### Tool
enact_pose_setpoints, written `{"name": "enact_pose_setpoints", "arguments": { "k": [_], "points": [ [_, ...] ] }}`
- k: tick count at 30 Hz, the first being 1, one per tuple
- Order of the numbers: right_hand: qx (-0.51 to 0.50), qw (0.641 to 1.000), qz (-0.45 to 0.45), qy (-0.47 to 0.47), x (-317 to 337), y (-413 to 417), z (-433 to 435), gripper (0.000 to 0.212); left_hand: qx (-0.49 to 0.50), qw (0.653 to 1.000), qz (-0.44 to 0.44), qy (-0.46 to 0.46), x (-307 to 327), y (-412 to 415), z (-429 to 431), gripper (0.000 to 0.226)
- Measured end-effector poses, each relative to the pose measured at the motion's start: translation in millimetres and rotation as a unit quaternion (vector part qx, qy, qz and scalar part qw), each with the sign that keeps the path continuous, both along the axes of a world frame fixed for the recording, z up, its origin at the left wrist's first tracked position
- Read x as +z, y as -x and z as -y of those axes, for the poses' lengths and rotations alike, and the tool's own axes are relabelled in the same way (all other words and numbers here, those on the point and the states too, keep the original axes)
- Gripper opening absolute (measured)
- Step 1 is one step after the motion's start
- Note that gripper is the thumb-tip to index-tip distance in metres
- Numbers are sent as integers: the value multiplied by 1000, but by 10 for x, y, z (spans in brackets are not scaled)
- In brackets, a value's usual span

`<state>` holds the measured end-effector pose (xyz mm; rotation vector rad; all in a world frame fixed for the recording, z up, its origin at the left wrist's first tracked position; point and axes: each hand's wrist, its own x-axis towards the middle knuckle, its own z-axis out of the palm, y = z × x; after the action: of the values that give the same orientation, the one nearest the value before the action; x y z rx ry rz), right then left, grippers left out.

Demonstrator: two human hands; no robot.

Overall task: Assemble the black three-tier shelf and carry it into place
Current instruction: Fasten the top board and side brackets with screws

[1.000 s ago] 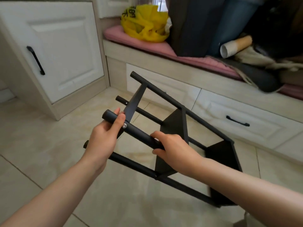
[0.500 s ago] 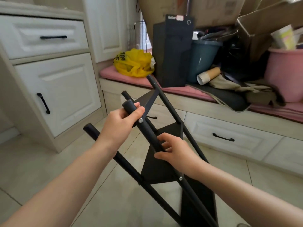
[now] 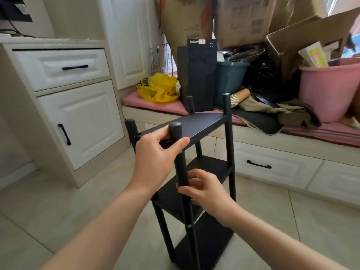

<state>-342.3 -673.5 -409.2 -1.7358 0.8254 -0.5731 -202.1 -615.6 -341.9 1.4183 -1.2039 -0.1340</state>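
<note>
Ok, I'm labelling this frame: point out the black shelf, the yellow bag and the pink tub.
black shelf [image 3: 200, 123]: head view, top tier's surface.
yellow bag [image 3: 157, 89]: head view, its middle.
pink tub [image 3: 327, 94]: head view, front wall.

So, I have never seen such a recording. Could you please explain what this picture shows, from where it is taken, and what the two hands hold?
There is no machine here: a person works with bare hands. A wide-angle camera worn on the head looks forward and down, so you see the person's own arms. The left hand grips the top of the near post of the black shelf, and the right hand grips the same post lower down. The shelf stands upright over the tiled floor, its three boards one above another; whether its feet touch the floor I cannot tell. Behind it, a bench with a pink cushion holds a yellow bag, a black computer tower and a pink tub, with cardboard boxes behind them. A white cabinet stands at the left.
</note>
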Motion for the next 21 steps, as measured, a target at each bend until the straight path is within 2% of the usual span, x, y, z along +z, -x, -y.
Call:
{"name": "enact_pose_setpoints", "arguments": {
  "k": [5, 8, 11, 14, 16, 19, 21],
  "points": [
    [53, 998, 19, -40, -26, 36, 66, 22, -1, 1000, 5, 1, -40, 38, -160, 14],
    [58, 998, 23, -18, -47, 98, 170, 13, -5, 1000, 14, -2, -68, 2, -202, 13],
    [-13, 996, -40, 80, -104, 200, 355, 15, -41, 999, -24, 5, -66, -60, -225, 11],
    [-119, 960, -175, 183, -229, 385, 620, 17, -61, 997, -38, 7, -59, -155, -243, 24],
    [-193, 942, -210, 179, -327, 541, 811, 21, -66, 997, -47, 4, -85, -223, -256, 23],
    [-275, 938, -174, 117, -426, 723, 1038, 29, -79, 993, -85, 13, -118, -270, -299, 26],
    [-291, 939, -156, 98, -448, 778, 1099, 43, -81, 991, -103, 18, -135, -291, -322, 30]
  ]
}}
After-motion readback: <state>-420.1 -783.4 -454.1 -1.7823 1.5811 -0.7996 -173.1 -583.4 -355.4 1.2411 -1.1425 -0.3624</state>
